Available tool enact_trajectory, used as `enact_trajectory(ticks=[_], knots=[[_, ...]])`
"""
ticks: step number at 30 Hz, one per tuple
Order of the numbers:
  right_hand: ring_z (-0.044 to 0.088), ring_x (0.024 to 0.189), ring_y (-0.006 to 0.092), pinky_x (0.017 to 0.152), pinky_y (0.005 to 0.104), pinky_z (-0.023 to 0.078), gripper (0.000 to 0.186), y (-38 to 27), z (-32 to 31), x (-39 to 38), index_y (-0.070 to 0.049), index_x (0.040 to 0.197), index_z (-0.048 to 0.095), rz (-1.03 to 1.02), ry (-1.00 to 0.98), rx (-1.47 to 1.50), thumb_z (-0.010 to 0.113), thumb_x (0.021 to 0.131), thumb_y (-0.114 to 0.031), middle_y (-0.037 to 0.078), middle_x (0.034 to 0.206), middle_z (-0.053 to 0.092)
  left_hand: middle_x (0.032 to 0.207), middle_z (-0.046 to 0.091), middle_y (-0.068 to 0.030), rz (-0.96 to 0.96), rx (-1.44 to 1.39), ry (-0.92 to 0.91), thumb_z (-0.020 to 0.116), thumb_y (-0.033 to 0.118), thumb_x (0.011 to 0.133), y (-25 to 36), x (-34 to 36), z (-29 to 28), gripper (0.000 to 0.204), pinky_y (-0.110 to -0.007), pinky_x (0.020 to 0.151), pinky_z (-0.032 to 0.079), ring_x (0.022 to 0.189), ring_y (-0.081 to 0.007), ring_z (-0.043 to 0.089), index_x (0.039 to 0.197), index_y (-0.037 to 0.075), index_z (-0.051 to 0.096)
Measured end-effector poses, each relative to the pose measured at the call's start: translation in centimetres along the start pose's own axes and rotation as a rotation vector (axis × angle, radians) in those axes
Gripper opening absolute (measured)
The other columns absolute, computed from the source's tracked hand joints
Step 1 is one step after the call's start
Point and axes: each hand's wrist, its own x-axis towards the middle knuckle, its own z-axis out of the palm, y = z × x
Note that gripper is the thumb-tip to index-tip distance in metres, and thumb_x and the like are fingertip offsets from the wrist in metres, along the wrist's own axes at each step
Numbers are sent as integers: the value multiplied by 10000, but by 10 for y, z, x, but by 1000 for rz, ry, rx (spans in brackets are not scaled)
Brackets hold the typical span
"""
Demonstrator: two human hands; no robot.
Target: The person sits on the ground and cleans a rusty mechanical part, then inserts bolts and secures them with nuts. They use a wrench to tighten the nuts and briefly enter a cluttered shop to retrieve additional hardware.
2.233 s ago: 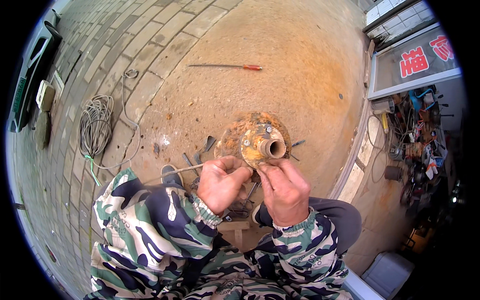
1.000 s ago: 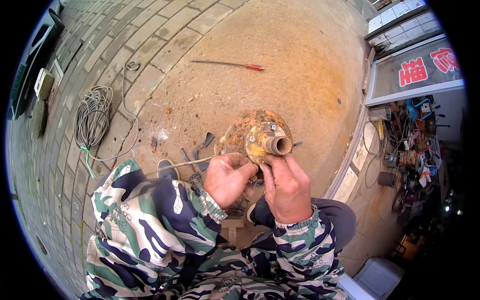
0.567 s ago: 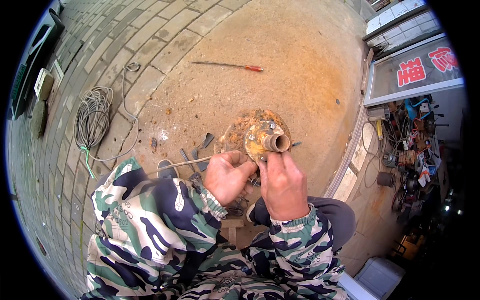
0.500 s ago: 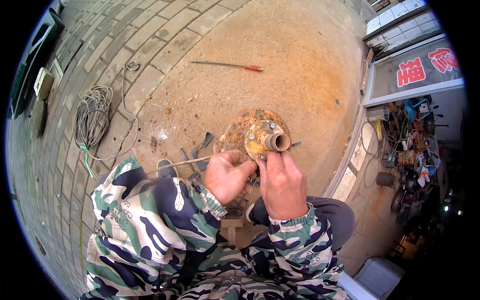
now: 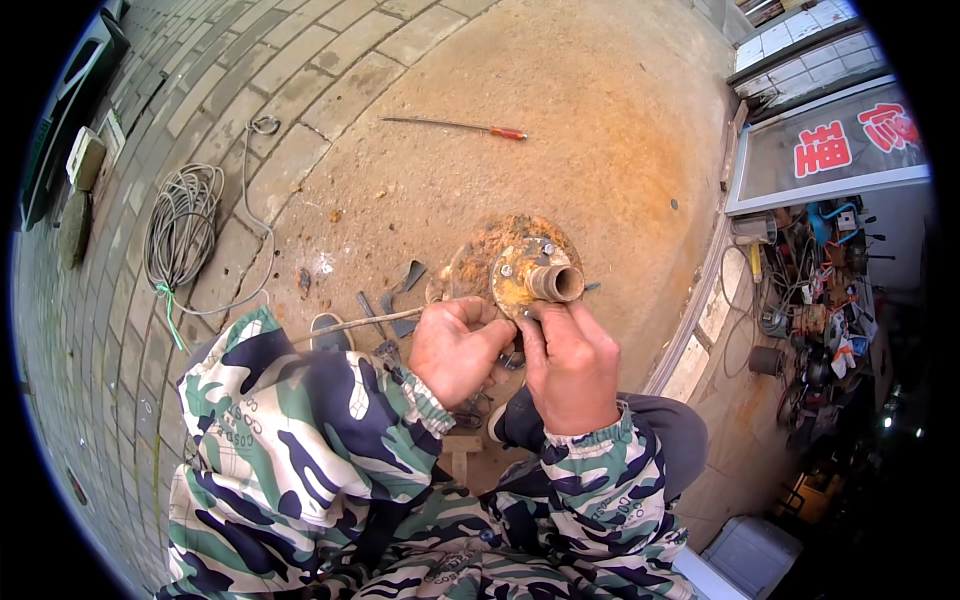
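In front of me stands a rusty, mud-caked pump (image 5: pixel 468 262), with a round metal flange (image 5: pixel 512 290) and a short threaded outlet pipe (image 5: pixel 556 283) on top. Two bolts (image 5: pixel 506 270) show on the flange's far side. My right hand (image 5: pixel 572 365) is closed at the near rim of the flange, its thumb and fingertips around a small bolt (image 5: pixel 528 313). Next to it, my left hand (image 5: pixel 455 350) is pinched beneath the rim; whatever lies in its fingers is hidden. A grey cable (image 5: pixel 360 323) runs from the left toward that hand.
Beyond the pump lies a long screwdriver (image 5: pixel 508 133) with a red handle. Hand tools (image 5: pixel 385 305) are on the ground beside my left hand. A coiled cable (image 5: pixel 182 225) lies on the paving at left. At right are a glass door (image 5: pixel 830 145) and piled parts (image 5: pixel 815 320).
My right hand has shifted slightly right, and its thumb has drawn back toward the bolt at the rim. The left hand stays nearly in place beside the pump.
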Motion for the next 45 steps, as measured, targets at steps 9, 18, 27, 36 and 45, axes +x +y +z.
enact_trajectory(ticks=[9, 18, 27, 36, 45], knots=[[683, 808, 438, 679, 480, 554, 166, -1, 0, 1, 13, 1008, 701, -12, 3, -70, 759, 879, -72, 221, 958, 677, 767, 713, -94, 12, 4, 4, 662, 87, 903, 0, -1, 1, 162, -278, 456, 489, 522, -134, 632, 936, -63, 711], [688, 723, 372, 614, 455, 557, 185, 0, 5, 0, -7, 969, 681, -72, 8, -181, 773, 869, -133, 181, 891, 646, 779, 712, -90, 16, 8, 6, 659, 89, 906, -2, 1, -1, 169, -283, 463, 494, 532, -139, 637, 947, -66, 709], [674, 710, 377, 610, 454, 548, 199, 4, 4, -5, -11, 941, 676, -37, 48, -103, 801, 845, -132, 162, 866, 635, 775, 711, -90, 22, 38, 4, 662, 88, 907, -1, 0, -2, 154, -282, 471, 505, 545, -141, 655, 920, -60, 704], [716, 869, 388, 742, 427, 573, 234, 1, -2, -5, 21, 1082, 718, -59, 7, 26, 751, 850, 19, 201, 1015, 685, 744, 699, -81, 25, 2, -4, 678, 64, 893, -5, 2, -1, 121, -278, 477, 511, 539, -137, 646, 901, -54, 705], [703, 857, 411, 729, 450, 569, 196, 0, 3, -5, 12, 1066, 717, -90, -2, -61, 741, 871, 9, 199, 1000, 677, 729, 711, -91, 11, 11, 10, 679, 77, 893, -4, 3, -1, 155, -283, 475, 519, 529, -141, 656, 933, -68, 715]])
